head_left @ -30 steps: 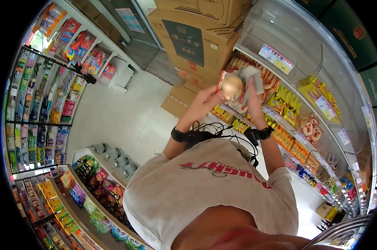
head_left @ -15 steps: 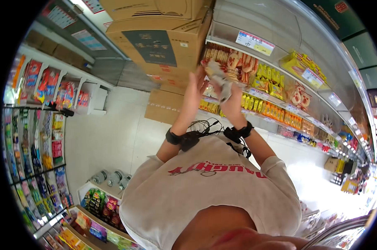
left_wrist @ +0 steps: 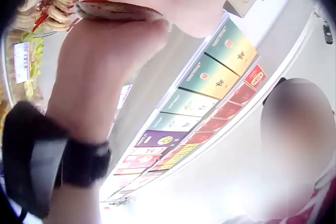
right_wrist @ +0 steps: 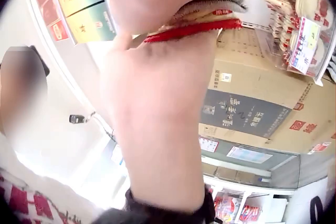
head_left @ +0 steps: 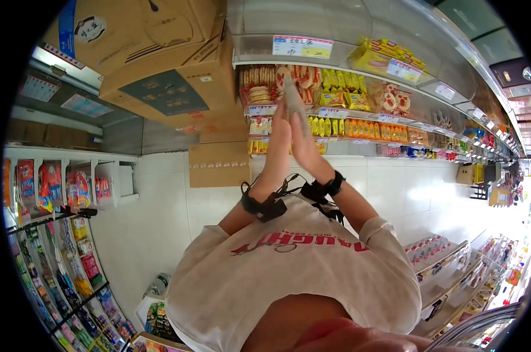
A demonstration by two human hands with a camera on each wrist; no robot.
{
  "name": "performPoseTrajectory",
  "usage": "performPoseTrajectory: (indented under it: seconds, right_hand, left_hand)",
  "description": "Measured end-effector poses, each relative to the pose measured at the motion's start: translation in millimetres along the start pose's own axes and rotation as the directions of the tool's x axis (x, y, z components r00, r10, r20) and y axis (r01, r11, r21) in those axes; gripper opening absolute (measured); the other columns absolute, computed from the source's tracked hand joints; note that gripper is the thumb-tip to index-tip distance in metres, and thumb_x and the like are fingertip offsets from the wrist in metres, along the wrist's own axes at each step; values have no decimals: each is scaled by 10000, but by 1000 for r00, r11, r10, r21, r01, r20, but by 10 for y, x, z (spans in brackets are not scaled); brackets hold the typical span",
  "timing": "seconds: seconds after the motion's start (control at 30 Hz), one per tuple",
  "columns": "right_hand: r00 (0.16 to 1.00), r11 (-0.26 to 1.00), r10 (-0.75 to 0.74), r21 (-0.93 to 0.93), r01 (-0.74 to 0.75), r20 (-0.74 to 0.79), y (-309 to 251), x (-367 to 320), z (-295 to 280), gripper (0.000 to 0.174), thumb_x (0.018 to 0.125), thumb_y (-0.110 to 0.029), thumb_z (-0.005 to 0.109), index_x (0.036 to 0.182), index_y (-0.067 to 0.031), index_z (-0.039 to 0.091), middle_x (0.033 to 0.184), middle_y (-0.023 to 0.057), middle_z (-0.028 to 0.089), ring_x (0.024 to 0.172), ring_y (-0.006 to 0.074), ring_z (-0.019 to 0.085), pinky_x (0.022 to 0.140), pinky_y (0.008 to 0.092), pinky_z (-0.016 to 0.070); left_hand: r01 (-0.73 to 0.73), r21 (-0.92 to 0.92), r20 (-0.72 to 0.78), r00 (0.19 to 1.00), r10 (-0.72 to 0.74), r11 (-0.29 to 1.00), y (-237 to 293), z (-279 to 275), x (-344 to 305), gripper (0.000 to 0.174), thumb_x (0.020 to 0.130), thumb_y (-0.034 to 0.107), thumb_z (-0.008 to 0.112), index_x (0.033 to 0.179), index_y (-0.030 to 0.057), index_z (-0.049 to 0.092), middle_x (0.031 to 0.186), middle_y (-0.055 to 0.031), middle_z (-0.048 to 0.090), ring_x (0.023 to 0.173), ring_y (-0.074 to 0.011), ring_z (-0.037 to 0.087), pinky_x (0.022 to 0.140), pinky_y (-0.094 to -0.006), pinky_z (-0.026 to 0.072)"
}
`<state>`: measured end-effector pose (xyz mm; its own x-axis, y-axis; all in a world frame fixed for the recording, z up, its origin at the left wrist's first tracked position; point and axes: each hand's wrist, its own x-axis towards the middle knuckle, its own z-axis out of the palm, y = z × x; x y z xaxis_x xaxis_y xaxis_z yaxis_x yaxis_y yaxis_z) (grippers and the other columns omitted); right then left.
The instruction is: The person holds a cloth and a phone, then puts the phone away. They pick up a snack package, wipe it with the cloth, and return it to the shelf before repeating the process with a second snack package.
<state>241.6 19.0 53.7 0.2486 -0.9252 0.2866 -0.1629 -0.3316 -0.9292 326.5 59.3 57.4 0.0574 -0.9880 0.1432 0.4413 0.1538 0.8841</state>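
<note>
Palm to palm, my left hand (head_left: 277,141) and right hand (head_left: 303,144) are raised before the shelf with straight fingers. Pressed between them are a red-edged snack packet (right_wrist: 194,29) and a grey cloth (head_left: 292,97). The cloth shows above the packet in the right wrist view, against the right palm. In the left wrist view the packet's thin edge (left_wrist: 118,11) runs between the two palms, most of its face hidden.
Snack bins (head_left: 300,85) and rows of yellow packets (head_left: 343,100) fill the shelf in front. Large cartons (head_left: 166,91) are stacked at its left end, one smaller box (head_left: 218,164) standing on the floor. Side racks (head_left: 60,182) hold more goods.
The round tan packet and cloth, first held apart, have been brought together and flattened between both palms. The hands shifted left, and the view turned rightward along the shelf.
</note>
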Motion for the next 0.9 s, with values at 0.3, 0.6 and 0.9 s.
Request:
performPoseTrajectory:
  seconds: [0.3,0.6,0.9]
  right_hand:
    - [963,970,-224,-125,207,-147,-76,-362,-687,497,1045,-252,366,1451,30,423,1557,201,335,1483,372,224,1198,445,167]
    - [922,921,328,287,-263,-206,-105,-992,-1992,356,1055,-241,474,1265,34,558,1142,86,613,990,147,552,871,288,450]
    - [967,929,13,-355,-106,-255,86,-1580,-2770,215,937,-156,671,1067,12,639,721,221,575,615,345,527,594,375,455]
  left_hand:
    - [102,-2,77,992,-102,995,-354,527,-50,552,1084,375,404,1487,4,338,1419,-97,479,1275,-152,462,1057,-294,377]
    - [122,244,395,893,-214,962,-369,1170,-168,459,969,128,640,1402,32,520,1295,-41,519,1154,-139,544,911,-245,463]
    - [298,381,444,772,-456,875,-810,1627,-276,337,923,108,714,1220,-28,632,1030,-35,669,920,-88,621,803,-232,501]
